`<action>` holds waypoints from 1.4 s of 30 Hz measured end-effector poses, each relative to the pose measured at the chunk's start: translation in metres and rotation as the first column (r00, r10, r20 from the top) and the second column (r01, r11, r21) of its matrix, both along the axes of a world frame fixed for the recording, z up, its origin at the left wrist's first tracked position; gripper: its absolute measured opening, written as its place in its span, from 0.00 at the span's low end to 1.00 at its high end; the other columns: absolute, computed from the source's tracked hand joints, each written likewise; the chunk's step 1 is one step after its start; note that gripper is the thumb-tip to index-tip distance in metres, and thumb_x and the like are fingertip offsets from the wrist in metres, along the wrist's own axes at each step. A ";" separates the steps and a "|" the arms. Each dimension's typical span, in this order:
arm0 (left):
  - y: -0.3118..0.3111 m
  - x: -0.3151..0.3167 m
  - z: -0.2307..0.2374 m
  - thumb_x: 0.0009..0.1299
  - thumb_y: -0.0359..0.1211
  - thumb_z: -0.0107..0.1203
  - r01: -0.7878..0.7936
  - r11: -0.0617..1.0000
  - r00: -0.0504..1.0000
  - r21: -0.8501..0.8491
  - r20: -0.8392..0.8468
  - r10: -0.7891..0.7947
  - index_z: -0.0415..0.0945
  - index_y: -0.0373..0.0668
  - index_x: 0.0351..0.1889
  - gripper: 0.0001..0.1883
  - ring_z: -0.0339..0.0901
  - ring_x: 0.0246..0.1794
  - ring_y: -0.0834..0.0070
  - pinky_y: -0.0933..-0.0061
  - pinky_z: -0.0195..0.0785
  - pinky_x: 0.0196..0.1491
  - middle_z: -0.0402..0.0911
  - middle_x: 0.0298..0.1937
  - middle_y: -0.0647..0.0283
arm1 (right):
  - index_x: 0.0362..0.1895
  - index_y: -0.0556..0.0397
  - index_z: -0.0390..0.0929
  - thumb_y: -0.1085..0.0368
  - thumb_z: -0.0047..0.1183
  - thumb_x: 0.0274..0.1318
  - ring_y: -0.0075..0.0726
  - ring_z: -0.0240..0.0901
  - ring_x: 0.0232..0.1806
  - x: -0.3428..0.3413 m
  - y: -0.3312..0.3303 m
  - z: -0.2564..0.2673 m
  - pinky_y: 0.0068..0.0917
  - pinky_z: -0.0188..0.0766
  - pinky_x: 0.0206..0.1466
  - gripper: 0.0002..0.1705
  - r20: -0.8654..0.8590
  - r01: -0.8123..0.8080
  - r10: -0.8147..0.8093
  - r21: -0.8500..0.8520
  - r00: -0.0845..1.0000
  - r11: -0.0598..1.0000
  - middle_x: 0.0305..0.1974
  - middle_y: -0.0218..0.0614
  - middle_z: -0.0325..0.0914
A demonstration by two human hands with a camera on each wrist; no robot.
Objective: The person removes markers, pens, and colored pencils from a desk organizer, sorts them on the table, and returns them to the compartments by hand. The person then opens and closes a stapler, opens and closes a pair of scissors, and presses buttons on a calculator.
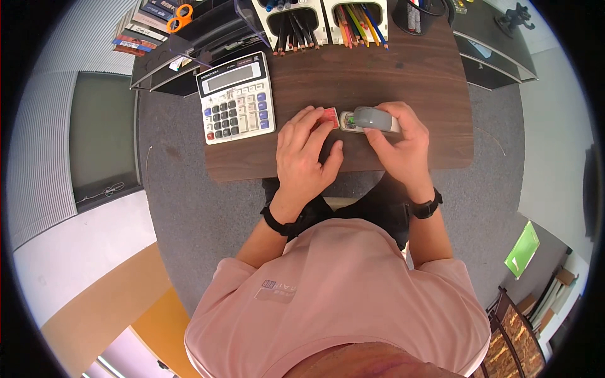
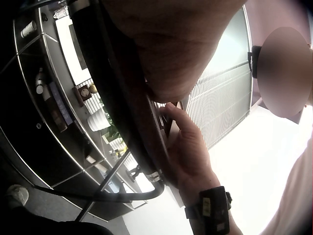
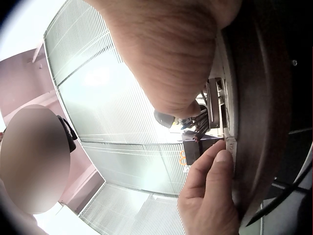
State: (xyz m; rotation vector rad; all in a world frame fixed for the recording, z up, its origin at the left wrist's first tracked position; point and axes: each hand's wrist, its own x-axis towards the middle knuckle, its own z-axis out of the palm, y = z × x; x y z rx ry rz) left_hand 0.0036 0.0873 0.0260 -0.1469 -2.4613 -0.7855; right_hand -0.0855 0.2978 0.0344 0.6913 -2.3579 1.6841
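Observation:
A stapler [image 1: 350, 121] with a grey top and a pale body lies on the brown desk, its front end pointing left and some green showing inside. My right hand [image 1: 406, 138] grips its right part, thumb on the near side and fingers on the far side. Just left of the stapler is a small red box [image 1: 329, 118], partly covered by my left hand [image 1: 301, 148]. The left fingers rest over the box, while the thumb stays apart, nearer the desk's front edge. In the right wrist view the left hand [image 3: 210, 196] appears beyond the right palm; the stapler is hidden there.
A white calculator [image 1: 236, 97] lies left of the hands. At the back stand white holders with dark pencils [image 1: 295, 31] and coloured pencils [image 1: 362, 25], plus a black mesh cup [image 1: 416, 16]. Orange scissors [image 1: 180, 17] are at the back left. The desk's front edge [image 1: 353, 169] runs close to the body.

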 end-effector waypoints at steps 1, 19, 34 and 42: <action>0.000 0.000 -0.001 0.67 0.30 0.76 0.003 1.000 1.000 0.000 -0.003 -0.003 0.90 0.38 0.58 0.21 0.84 0.75 0.48 0.49 0.74 0.75 0.88 0.71 0.52 | 0.53 0.53 0.89 0.70 0.78 0.59 0.47 0.89 0.50 0.000 0.000 0.000 0.39 0.84 0.54 0.18 -0.003 0.000 0.000 0.000 1.000 1.000 0.48 0.39 0.92; 0.000 0.000 0.001 0.69 0.30 0.75 0.001 1.000 1.000 -0.021 -0.007 -0.001 0.90 0.38 0.58 0.19 0.83 0.76 0.48 0.48 0.74 0.76 0.87 0.72 0.53 | 0.51 0.53 0.89 0.69 0.77 0.59 0.48 0.89 0.49 0.000 -0.001 -0.002 0.39 0.84 0.53 0.16 -0.004 0.022 -0.022 -0.023 1.000 1.000 0.47 0.39 0.91; 0.002 0.001 -0.001 0.70 0.30 0.74 -0.013 0.999 1.000 -0.040 -0.009 0.013 0.90 0.38 0.58 0.18 0.83 0.76 0.49 0.47 0.74 0.76 0.87 0.72 0.53 | 0.51 0.53 0.89 0.69 0.76 0.59 0.51 0.89 0.49 0.001 0.001 -0.002 0.42 0.84 0.53 0.17 0.007 -0.001 0.001 -0.044 1.000 0.999 0.46 0.41 0.91; 0.003 0.000 -0.002 0.70 0.29 0.74 -0.015 0.999 1.000 -0.051 -0.020 0.014 0.89 0.38 0.58 0.19 0.83 0.76 0.48 0.48 0.75 0.76 0.87 0.71 0.53 | 0.52 0.54 0.89 0.68 0.76 0.61 0.51 0.90 0.49 0.001 0.002 -0.004 0.43 0.85 0.54 0.16 0.008 -0.005 0.006 -0.061 1.000 0.998 0.47 0.42 0.91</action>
